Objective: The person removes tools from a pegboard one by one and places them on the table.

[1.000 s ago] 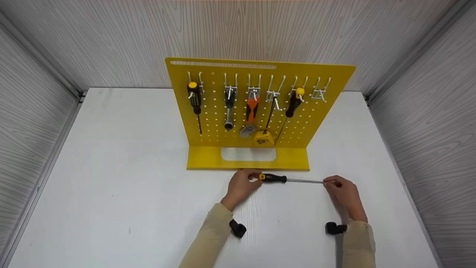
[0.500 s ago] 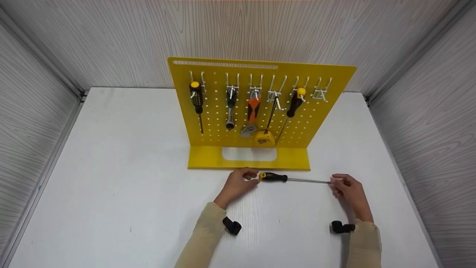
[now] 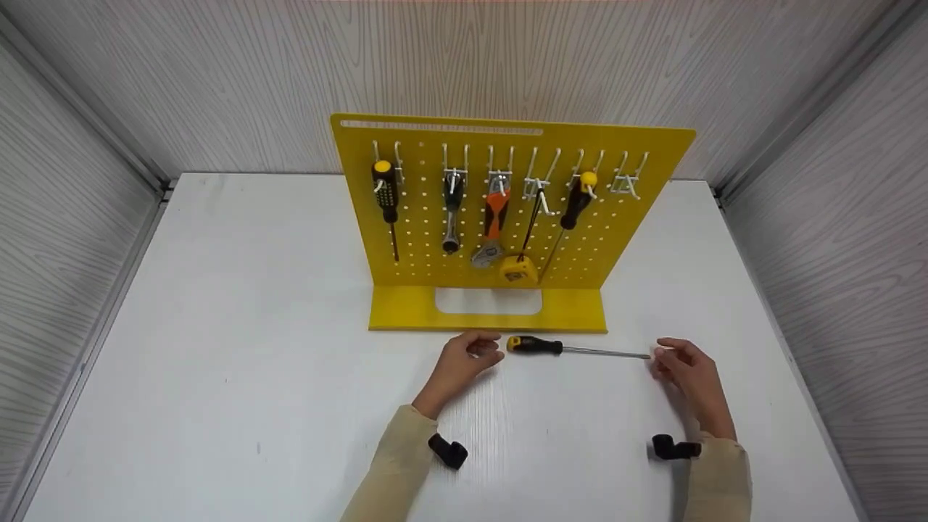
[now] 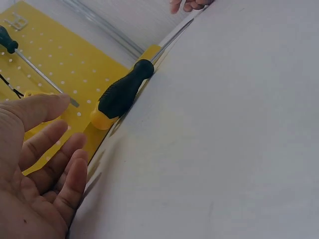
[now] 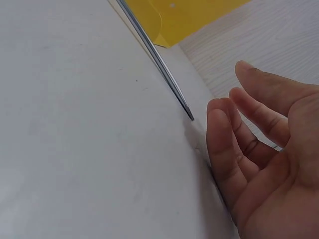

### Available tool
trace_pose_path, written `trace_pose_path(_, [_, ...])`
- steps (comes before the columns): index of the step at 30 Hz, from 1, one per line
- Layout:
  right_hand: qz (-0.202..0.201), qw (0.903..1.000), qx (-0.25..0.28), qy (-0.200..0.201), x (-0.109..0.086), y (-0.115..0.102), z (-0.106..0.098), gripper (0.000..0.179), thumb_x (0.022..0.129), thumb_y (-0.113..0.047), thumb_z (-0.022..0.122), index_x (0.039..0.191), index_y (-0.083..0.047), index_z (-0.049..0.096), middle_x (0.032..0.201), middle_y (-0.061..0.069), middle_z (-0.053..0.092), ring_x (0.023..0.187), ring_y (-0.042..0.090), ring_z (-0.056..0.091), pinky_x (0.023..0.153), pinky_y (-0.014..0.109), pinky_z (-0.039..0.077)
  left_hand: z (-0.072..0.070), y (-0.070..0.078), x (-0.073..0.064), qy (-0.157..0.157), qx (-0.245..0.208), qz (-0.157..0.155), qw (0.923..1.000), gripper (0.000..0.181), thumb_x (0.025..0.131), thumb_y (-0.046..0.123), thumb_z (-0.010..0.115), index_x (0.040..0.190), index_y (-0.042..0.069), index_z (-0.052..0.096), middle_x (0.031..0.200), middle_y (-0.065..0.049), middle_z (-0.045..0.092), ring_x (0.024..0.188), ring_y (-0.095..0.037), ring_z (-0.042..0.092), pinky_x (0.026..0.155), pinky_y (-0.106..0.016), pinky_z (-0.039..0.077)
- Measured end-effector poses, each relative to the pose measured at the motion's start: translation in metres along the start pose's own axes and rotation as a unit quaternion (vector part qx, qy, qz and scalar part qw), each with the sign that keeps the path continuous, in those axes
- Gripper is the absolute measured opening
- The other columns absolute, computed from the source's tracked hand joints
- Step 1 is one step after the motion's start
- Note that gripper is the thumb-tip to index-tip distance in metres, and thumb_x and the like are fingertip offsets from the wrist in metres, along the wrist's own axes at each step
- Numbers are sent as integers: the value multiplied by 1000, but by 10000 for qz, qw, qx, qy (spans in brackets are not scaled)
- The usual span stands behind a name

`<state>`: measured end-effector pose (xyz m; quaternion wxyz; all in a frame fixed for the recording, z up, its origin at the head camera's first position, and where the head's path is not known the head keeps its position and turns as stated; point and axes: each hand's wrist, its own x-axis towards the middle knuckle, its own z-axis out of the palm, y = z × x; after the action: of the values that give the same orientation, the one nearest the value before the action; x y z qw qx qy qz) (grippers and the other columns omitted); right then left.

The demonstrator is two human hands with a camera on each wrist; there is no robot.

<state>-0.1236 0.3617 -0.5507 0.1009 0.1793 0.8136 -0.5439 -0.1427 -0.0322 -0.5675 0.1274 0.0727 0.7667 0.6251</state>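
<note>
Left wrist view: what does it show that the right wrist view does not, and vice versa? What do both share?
Only the left wrist view shows the left hand, the loose screwdriver's handle and a hanging screwdriver.

Only the right wrist view shows the palm of the right hand.

Both show the loose screwdriver's shaft, right-hand fingers, the yellow board and the white table.
</note>
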Motion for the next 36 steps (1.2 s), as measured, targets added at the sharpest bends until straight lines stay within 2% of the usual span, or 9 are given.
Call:
trace_pose_path(6, [-205, 9994, 267, 9, -5, -5, 1, 61, 90, -44, 63, 137, -7, 48, 100, -13, 62, 92, 1, 61, 82, 14, 51, 2, 3, -4, -189, -458, -21, 9988, 38, 88, 21, 70, 123, 7, 63, 113, -14, 65, 102, -20, 61, 87, -27, 50])
trace_pose_path(11, [-590, 9942, 896, 100, -7, -14, 6, 59, 91, -33, 65, 135, 2, 46, 100, -10, 61, 94, 0, 62, 84, 13, 50, 4, 10, -6, -308, -599, -11, 9977, 40, 90, 15, 68, 126, 1, 59, 115, -19, 63, 103, -24, 60, 85, -23, 48])
trace_pose_path(13, [-669, 9909, 1157, 139, -6, -18, 8, 58, 91, -29, 66, 134, 4, 46, 101, -8, 61, 94, 0, 62, 85, 12, 50, 2, 19, -7, -330, -635, 15, 9974, 40, 90, 12, 67, 126, -2, 58, 115, -21, 63, 104, -25, 60, 86, -23, 48])
trace_pose_path(19, [-683, 9923, 959, 383, -6, -27, 16, 56, 92, -30, 65, 136, -1, 47, 114, -4, 57, 100, 0, 60, 86, 10, 48, -3, 55, -17, -374, -899, 217, 9950, 37, 91, 11, 65, 124, -3, 58, 118, -28, 59, 104, -27, 60, 90, -30, 49])
trace_pose_path(21, [-660, 9917, 1034, 393, -6, -30, 19, 57, 92, -30, 65, 138, -2, 45, 118, -2, 55, 101, 0, 60, 86, 10, 49, -4, 61, -17, -343, -1002, 289, 9940, 36, 91, 10, 65, 124, -2, 58, 118, -28, 59, 104, -26, 60, 90, -30, 49])
trace_pose_path(26, [-593, 9840, 1662, 249, -8, -37, 26, 63, 90, -28, 68, 141, -6, 40, 125, 0, 50, 103, 1, 62, 87, 15, 51, -4, 73, -15, -317, -1109, 354, 9927, 37, 91, 10, 64, 126, 1, 57, 120, -26, 59, 105, -25, 59, 89, -25, 48])
trace_pose_path(29, [-704, 9803, 1836, 180, -9, -40, 30, 63, 89, -27, 68, 141, -7, 39, 128, 2, 48, 104, 2, 62, 88, 17, 51, -4, 80, -14, -306, -1029, 454, 9932, 36, 91, 10, 64, 126, 2, 57, 119, -23, 60, 106, -27, 59, 89, -29, 47])
trace_pose_path(32, [-846, 9817, 1686, 251, -7, -42, 36, 64, 91, -28, 67, 143, -8, 36, 130, 2, 47, 105, 3, 61, 88, 15, 51, -2, 74, -6, -270, -944, 579, 9935, 38, 91, 11, 65, 127, 4, 57, 119, -21, 61, 107, -30, 58, 89, -34, 47])
trace_pose_path(36, [-865, 9845, 1471, 397, -4, -47, 46, 67, 91, -29, 66, 146, -10, 33, 132, 3, 46, 104, 2, 60, 86, 13, 50, 3, 64, 5, -209, -873, 670, 9937, 39, 90, 14, 67, 127, 7, 58, 120, -20, 61, 106, -26, 59, 89, -33, 48])
